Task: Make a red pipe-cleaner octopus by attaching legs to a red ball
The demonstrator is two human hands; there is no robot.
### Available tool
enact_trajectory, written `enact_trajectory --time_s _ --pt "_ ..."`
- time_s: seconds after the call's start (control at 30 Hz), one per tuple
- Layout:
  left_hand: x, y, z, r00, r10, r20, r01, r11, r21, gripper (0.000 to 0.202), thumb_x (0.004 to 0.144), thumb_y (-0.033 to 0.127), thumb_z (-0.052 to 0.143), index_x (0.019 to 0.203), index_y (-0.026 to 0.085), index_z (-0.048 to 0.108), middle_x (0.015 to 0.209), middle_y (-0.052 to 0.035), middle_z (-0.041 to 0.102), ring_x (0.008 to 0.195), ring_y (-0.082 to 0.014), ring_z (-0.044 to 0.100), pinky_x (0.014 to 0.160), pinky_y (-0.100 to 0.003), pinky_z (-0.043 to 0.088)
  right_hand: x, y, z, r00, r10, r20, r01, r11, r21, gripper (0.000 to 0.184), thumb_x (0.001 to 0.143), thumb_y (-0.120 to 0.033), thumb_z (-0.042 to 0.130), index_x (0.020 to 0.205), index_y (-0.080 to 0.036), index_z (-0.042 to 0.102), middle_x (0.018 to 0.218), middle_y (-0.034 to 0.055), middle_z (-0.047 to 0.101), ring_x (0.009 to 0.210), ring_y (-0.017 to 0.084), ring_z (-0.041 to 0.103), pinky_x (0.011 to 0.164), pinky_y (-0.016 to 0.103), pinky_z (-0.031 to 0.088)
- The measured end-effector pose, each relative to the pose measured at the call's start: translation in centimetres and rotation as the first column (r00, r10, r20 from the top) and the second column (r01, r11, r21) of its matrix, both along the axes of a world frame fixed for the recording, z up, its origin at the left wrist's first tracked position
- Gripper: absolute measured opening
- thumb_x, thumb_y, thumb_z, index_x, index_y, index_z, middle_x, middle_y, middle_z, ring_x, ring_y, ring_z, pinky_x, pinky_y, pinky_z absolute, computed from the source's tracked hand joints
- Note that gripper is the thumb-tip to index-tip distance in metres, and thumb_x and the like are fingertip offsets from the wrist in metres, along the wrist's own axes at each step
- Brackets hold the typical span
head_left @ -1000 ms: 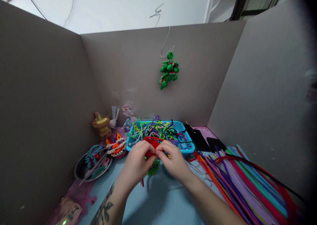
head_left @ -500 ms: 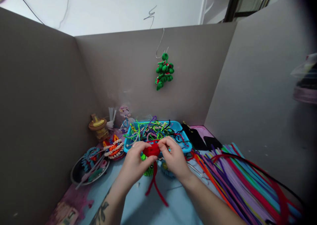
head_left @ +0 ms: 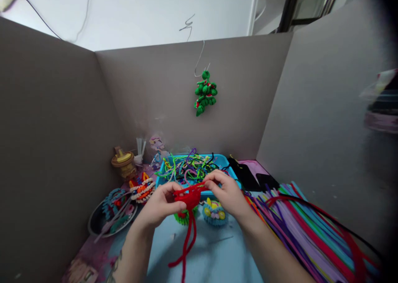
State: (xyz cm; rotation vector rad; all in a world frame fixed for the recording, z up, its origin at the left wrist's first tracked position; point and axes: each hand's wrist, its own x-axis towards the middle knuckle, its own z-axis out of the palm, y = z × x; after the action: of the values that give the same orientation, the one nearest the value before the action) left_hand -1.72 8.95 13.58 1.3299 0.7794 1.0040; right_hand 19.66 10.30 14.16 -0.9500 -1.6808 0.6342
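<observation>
A red woven piece of pipe cleaners (head_left: 190, 198) is in the air above the table, with two long loose ends hanging down from it. My left hand (head_left: 161, 204) pinches its left side between thumb and fingers. At its upper right, my right hand (head_left: 225, 193) grips a red pipe cleaner strand (head_left: 202, 184) that runs out of the piece. Below and partly hidden by the red piece stands a bright green fuzzy piece (head_left: 182, 220). Beside that, under my right hand, sits a blue fuzzy piece (head_left: 214, 215) with yellow and pink parts.
Behind my hands is a blue tray (head_left: 228, 162) heaped with pipe cleaner scraps. Long coloured pipe cleaners (head_left: 314, 225) lie at right. At left are a metal bowl (head_left: 93, 229), an orange-and-white piece (head_left: 143, 188) and a brown cup (head_left: 123, 164). A green ornament (head_left: 205, 93) hangs on the grey partition (head_left: 149, 92).
My hands have moved apart, the left one leftward and down, the right one to the right. A red strand now stretches between them, and the blue fuzzy piece shows more fully.
</observation>
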Motion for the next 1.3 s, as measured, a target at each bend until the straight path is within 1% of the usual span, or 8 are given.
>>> enact_trajectory --time_s 0.2,0.4,0.67,0.83,1.0,1.1,1.2,1.3 --pt "-0.3 0.2 -0.4 0.999 -0.029 0.040 0.029 1.000 0.000 0.036 0.056 0.027 0.083 0.072 0.016 0.053 0.069 0.0019 0.058 0.061 -0.0102 0.054 0.057 -0.022 0.041 0.0 0.2 -0.4 0.990 0.122 -0.073 -0.132 0.979 -0.158 0.012 0.082 -0.025 0.053 0.074 -0.018 0.058 0.067 -0.0013 0.056 0.063 0.013 0.052 0.058 0.024 0.043" --pt "-0.5 0.1 0.0 0.996 -0.042 -0.077 0.042 0.999 -0.004 0.035 0.059 0.028 0.081 0.077 0.016 0.053 0.071 0.0031 0.054 0.062 -0.0092 0.050 0.059 -0.021 0.039 -0.2 -0.9 0.7 0.980 0.152 0.132 -0.152 0.988 -0.009 0.012 0.078 -0.013 0.058 0.080 -0.020 0.068 0.086 0.0036 0.065 0.086 0.018 0.059 0.080 0.031 0.044" --pt "0.5 -0.7 1.3 0.924 0.055 -0.378 0.049 0.964 0.261 0.026 0.069 0.021 0.070 0.092 0.018 0.057 0.087 -0.0002 0.058 0.082 -0.0145 0.054 0.075 -0.026 0.043 -1.9 -1.4 0.0 0.963 0.100 0.252 -0.102 0.995 -0.005 0.016 0.081 -0.011 0.056 0.071 -0.019 0.066 0.072 0.0011 0.064 0.073 0.016 0.058 0.069 0.028 0.043" --pt "1.4 -0.8 1.5 0.852 0.140 -0.504 -0.007 0.967 0.255 0.015 0.071 0.018 0.065 0.085 0.016 0.065 0.080 -0.0012 0.064 0.074 -0.0155 0.056 0.066 -0.025 0.044 -2.0 -1.2 -0.7 0.988 0.095 0.121 -0.097 0.995 0.009 0.012 0.084 -0.018 0.056 0.082 -0.020 0.067 0.081 0.0029 0.067 0.080 0.017 0.061 0.073 0.028 0.045" --pt "0.2 0.1 0.8 0.970 0.144 -0.198 -0.134 0.989 0.060 0.025 0.065 0.028 0.075 0.082 0.014 0.063 0.076 -0.0022 0.067 0.070 -0.0154 0.060 0.067 -0.025 0.045 0.9 -0.2 -0.2 0.962 -0.145 -0.231 0.147 0.989 -0.010 0.027 0.093 -0.035 0.043 0.089 -0.020 0.065 0.089 0.0062 0.066 0.087 0.019 0.061 0.078 0.031 0.047" --pt "-0.2 0.5 0.4 0.994 0.106 -0.008 -0.107 0.993 -0.048 0.035 0.061 0.034 0.080 0.083 0.014 0.062 0.072 -0.0018 0.067 0.064 -0.0133 0.059 0.063 -0.023 0.045 1.2 -0.3 0.3 0.990 -0.007 -0.142 0.009 1.000 0.015 0.015 0.084 -0.026 0.056 0.096 -0.022 0.065 0.097 0.0053 0.065 0.093 0.020 0.060 0.082 0.032 0.046" --pt "0.2 0.5 -0.1 0.997 0.060 0.048 -0.057 0.997 -0.058 0.037 0.062 0.038 0.080 0.083 0.013 0.063 0.072 -0.0024 0.066 0.063 -0.0121 0.057 0.062 -0.022 0.043 -0.1 -1.2 0.6 0.988 0.157 -0.005 -0.157 0.987 0.026 0.034 0.073 -0.012 0.062 0.105 -0.023 0.063 0.107 0.0050 0.062 0.102 0.020 0.057 0.089 0.032 0.044" --pt "0.8 0.5 -0.4 0.998 0.038 0.039 -0.037 0.999 -0.040 0.037 0.066 0.043 0.076 0.083 0.012 0.064 0.069 -0.0012 0.063 0.060 -0.0105 0.053 0.059 -0.021 0.040 -1.3 -1.8 0.7 0.988 0.157 -0.009 -0.157 0.988 0.012 0.020 0.075 -0.011 0.059 0.092 -0.021 0.066 0.090 0.0035 0.064 0.088 0.018 0.059 0.080 0.029 0.045"
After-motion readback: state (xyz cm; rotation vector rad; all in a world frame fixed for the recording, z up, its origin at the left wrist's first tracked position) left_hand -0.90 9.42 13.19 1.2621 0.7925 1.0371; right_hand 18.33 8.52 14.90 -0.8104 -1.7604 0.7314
